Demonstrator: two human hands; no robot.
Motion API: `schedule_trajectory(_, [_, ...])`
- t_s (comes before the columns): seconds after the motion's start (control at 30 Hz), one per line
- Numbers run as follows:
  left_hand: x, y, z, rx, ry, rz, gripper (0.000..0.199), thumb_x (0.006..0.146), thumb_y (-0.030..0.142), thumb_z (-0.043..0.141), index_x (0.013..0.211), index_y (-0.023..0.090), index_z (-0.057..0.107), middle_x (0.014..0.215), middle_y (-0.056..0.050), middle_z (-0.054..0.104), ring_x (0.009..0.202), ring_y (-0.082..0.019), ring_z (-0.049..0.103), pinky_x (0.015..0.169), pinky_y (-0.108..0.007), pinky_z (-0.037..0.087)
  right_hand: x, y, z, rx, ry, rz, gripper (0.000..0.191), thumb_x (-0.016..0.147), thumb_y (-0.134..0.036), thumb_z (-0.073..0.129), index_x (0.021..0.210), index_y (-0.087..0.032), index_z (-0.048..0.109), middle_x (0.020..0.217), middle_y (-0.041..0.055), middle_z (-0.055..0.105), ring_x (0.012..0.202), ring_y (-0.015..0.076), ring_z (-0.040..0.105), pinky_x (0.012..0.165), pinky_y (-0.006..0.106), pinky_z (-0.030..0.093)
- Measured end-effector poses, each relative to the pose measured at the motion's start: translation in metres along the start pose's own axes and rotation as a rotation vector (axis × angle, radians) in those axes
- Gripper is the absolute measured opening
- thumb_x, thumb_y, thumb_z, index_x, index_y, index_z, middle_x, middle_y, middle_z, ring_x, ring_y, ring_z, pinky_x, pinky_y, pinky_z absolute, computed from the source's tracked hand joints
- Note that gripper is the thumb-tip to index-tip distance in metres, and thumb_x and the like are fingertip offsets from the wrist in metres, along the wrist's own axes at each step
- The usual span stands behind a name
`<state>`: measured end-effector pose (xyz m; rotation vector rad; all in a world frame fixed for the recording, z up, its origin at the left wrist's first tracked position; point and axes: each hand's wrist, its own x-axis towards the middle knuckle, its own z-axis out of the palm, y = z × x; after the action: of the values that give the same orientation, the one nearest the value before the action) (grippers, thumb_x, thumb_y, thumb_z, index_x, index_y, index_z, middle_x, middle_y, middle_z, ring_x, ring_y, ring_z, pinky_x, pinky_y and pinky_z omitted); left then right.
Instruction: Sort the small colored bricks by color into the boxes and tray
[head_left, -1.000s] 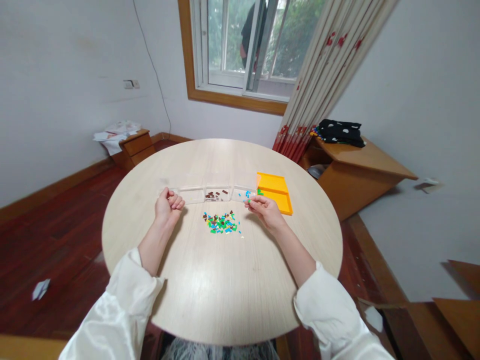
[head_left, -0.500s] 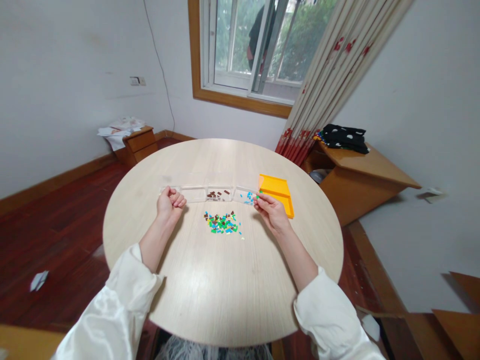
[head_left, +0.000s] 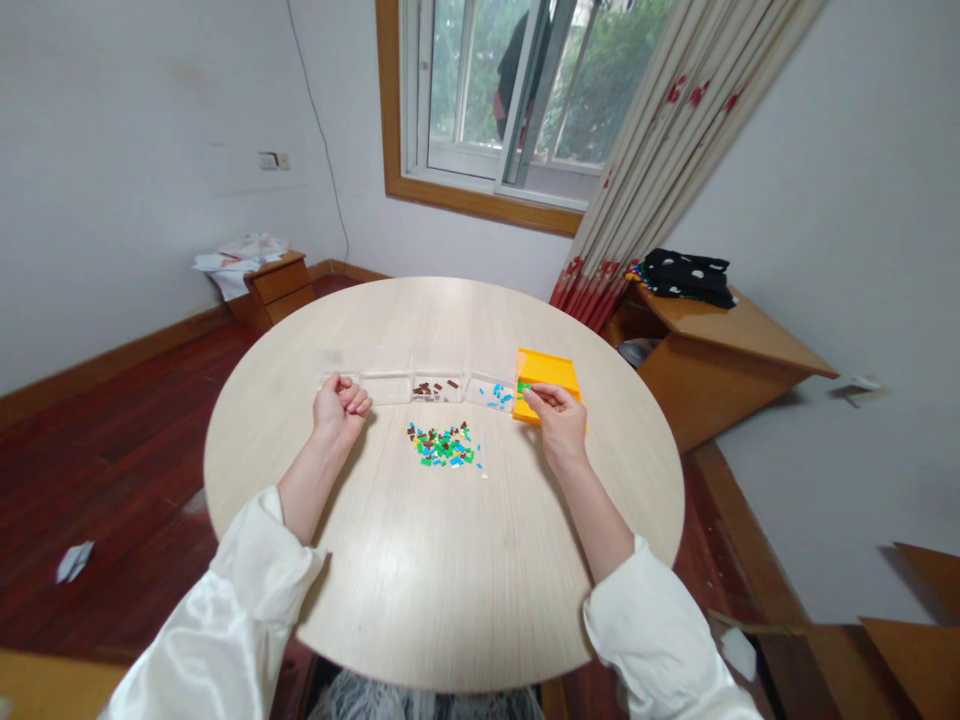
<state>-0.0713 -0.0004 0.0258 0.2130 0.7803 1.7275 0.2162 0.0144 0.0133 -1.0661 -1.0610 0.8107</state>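
Note:
My right hand [head_left: 561,422] is over the near part of the open yellow box [head_left: 549,366], thumb and fingertips pinched together. Green pieces [head_left: 523,386] show right beside the fingertips; whether one is in the pinch I cannot tell. My left hand [head_left: 339,408] is curled into a fist at the left end of the row of clear boxes, its inside hidden. Between the hands lies a loose pile of small building bricks [head_left: 444,446] in green, blue, brown and yellow. One clear box [head_left: 439,400] holds brown bricks [head_left: 427,389], and another [head_left: 480,402] holds blue bricks [head_left: 497,393].
The clear boxes stand in a slight curve across the round wooden table [head_left: 442,560], their lids open at the back. Another clear box [head_left: 388,402] shows no bricks. Beyond the table's right edge is a tilted wooden cabinet [head_left: 727,350] with dark cloth on it.
My right hand has shifted right, from beside the box of blue bricks to over the yellow box. Green pieces show more clearly there. My left hand stays in place, still a fist.

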Motion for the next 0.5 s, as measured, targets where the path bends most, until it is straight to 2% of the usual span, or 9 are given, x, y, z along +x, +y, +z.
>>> schedule_trajectory(0.2, [0.002,-0.001,-0.001,-0.009,-0.002,-0.003,0.032,0.086,0.018,0.035,0.054,0.018,0.034,0.035,0.01,0.016,0.026,-0.005,0.018,0.033,-0.018,0.016,0.01,0.001,-0.015,0.084,0.193,-0.011,0.035,0.059,-0.035,0.072,0.086,-0.016,0.061,0.071,-0.0028,0.057,0.061,0.0082,0.053,0.06,0.024,0.045])
schedule_trajectory(0.33, [0.001,-0.001,-0.001,-0.01,-0.002,-0.008,0.032,0.086,0.018,0.037,0.054,0.018,0.034,0.035,0.01,0.016,0.026,-0.004,0.018,0.033,-0.018,0.016,0.011,0.0,-0.017,0.139,0.237,0.025,0.039,0.059,-0.034,0.072,0.092,-0.017,0.06,0.072,-0.0042,0.054,0.058,0.0058,0.05,0.056,0.02,0.042])
schedule_trajectory(0.5, [-0.001,-0.001,0.0,-0.007,-0.007,-0.009,0.034,0.087,0.017,0.032,0.053,0.017,0.035,0.034,0.009,0.017,0.026,-0.005,0.018,0.034,-0.018,0.015,0.01,0.002,-0.016,0.128,0.226,0.032,0.039,0.06,-0.035,0.07,0.092,-0.017,0.059,0.073,-0.0037,0.054,0.06,0.0062,0.05,0.057,0.02,0.042])
